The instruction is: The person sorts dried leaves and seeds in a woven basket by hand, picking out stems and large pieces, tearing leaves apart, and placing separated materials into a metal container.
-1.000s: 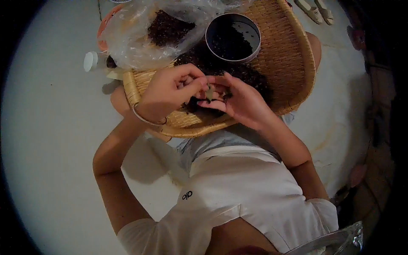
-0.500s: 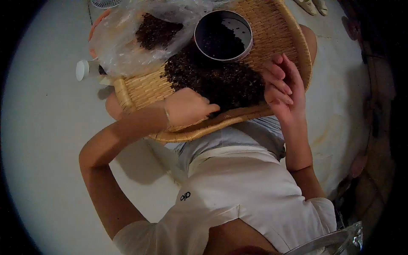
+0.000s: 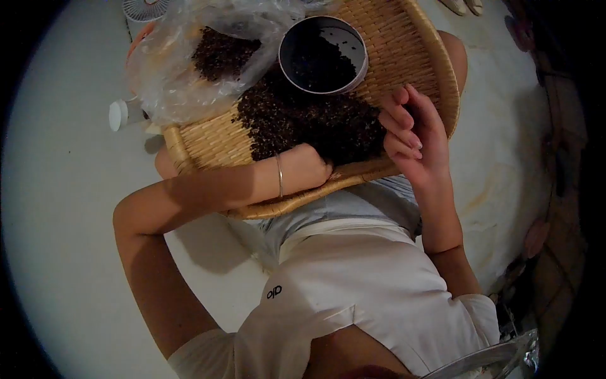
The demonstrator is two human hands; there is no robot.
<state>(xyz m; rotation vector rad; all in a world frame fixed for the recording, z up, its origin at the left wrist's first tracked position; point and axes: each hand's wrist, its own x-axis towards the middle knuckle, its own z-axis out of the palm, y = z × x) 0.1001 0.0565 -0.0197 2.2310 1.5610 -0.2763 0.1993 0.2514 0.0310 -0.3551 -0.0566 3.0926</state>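
A woven basket tray rests across the lap, holding a spread of dark, crumbly, dried leaf-like bits. My left hand is closed at the tray's near rim, beside the dark bits; its fingertips are mostly hidden, and I cannot make out what they hold. My right hand hovers over the right side of the tray, palm turned inward, fingers loosely bent and apart with nothing visible in them. Beyond the hands, a round tin partly filled with the same dark bits stands tilted on the pile.
A clear plastic bag with more dark bits lies over the tray's far left, with an orange rim behind it. A white-capped container lies on the pale floor. A small white fan stands at the far left.
My left hand has moved right along the near rim, its fingers now turned more out of sight. My right hand keeps nearly the same pose. The tray and its contents appear slightly further left.
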